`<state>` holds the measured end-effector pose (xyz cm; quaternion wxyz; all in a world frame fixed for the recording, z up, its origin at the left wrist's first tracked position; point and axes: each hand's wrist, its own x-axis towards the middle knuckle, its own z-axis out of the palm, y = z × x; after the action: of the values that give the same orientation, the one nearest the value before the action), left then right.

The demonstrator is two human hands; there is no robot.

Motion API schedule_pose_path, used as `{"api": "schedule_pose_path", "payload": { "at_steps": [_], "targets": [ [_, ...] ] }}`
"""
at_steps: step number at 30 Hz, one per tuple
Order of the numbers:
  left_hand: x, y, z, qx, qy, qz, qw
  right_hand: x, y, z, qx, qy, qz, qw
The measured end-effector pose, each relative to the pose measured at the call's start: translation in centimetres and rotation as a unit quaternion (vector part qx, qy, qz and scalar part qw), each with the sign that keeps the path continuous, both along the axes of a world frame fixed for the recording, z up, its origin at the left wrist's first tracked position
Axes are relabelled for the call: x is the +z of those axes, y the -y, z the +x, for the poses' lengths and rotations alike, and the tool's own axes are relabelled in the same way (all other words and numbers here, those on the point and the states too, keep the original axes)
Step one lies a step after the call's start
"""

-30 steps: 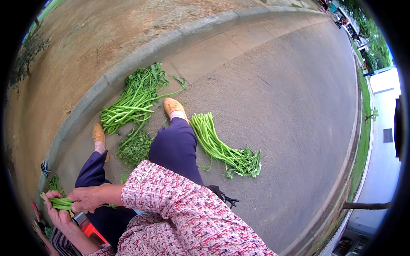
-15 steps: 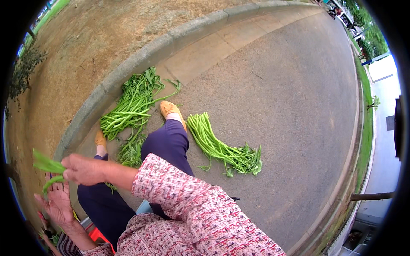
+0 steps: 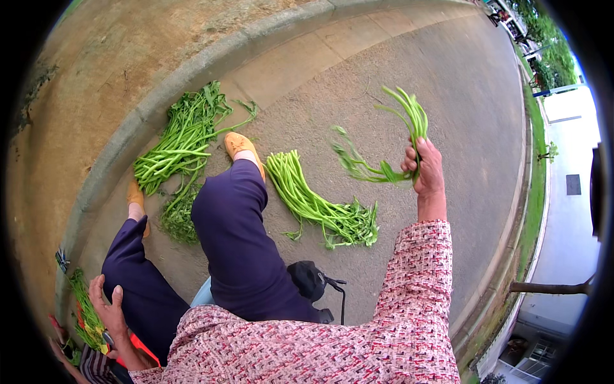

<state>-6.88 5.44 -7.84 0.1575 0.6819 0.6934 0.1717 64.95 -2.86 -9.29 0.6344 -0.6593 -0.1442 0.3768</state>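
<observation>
My right hand (image 3: 428,168) is raised over the pavement on the right, fingers wrapped around a small bunch of leafy green stems (image 3: 417,118). The stems point up and away from the fist, while a leafy strand droops to its left. Down at the lower left, beside my thigh, my left hand (image 3: 112,315) has its fingers apart and holds nothing. A neat bundle of long green stems (image 3: 300,198) lies on the pavement right of my foot, leaves toward the right. Between my feet spreads a larger heap of similar greens (image 3: 176,150).
A concrete curb (image 3: 137,125) curves along the left, with bare soil (image 3: 102,70) beyond. A black bag-like item (image 3: 307,280) with a cord sits beside my leg. At the lower left are more greens (image 3: 83,304) and another person's striped clothing (image 3: 96,365).
My right hand has swung from the far left across to the right, carrying the stems. My left hand has dropped lower, apart from the stems. The view has shifted slightly.
</observation>
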Motion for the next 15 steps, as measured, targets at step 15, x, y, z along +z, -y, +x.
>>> {"api": "schedule_pose_path", "payload": {
  "at_steps": [15],
  "targets": [
    [-2.8,-0.2,1.4,-0.017,-0.107,0.036,0.993,-25.6,22.4,-0.4,-0.083,0.376,-0.410,0.827]
  ]
}}
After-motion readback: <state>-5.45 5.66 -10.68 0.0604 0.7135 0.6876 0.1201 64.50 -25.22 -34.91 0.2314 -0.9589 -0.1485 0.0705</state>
